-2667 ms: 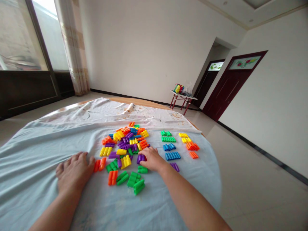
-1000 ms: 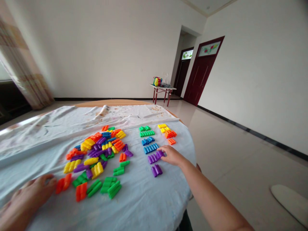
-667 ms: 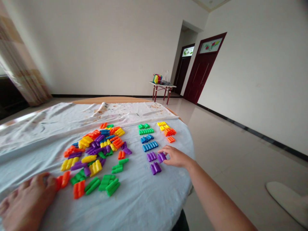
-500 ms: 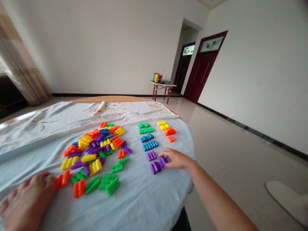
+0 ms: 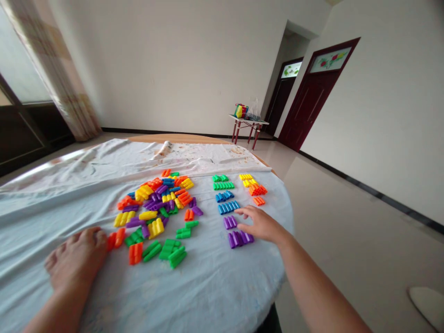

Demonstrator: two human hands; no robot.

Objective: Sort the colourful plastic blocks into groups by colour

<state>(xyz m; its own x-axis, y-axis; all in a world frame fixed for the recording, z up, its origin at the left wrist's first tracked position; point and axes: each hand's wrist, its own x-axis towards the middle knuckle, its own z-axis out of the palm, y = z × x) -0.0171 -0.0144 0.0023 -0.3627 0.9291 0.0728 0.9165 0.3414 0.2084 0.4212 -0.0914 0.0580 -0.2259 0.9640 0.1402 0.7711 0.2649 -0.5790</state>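
My right hand [image 5: 260, 223] hovers just right of the purple plastic tube blocks, thumb and fingers apart, holding nothing. A short purple row [image 5: 230, 222] lies by its fingertips, and a longer purple row [image 5: 240, 239] sits just below the thumb. Behind are blue rows [image 5: 228, 206] and green rows [image 5: 224, 186]. My left hand [image 5: 79, 254] rests on the cloth with its fingers lying loosely spread. Beside its thumb is an orange block [image 5: 116, 238]; whether they touch I cannot tell. To its right spreads a mixed pile of blocks, including yellow [image 5: 156, 228] and green ones [image 5: 169, 249].
A pale blue cloth [image 5: 208, 286] covers the round table, with a patterned white cloth [image 5: 194, 157] toward the far side. Yellow blocks [image 5: 246, 177] and orange blocks [image 5: 258, 190] lie at the right edge. A small table [image 5: 248, 121] with bags stands near the doors.
My right hand has let go of a purple block, which now lies in line with the nearer purple row, and its fingers have spread. The view has shifted, showing more of my left arm.
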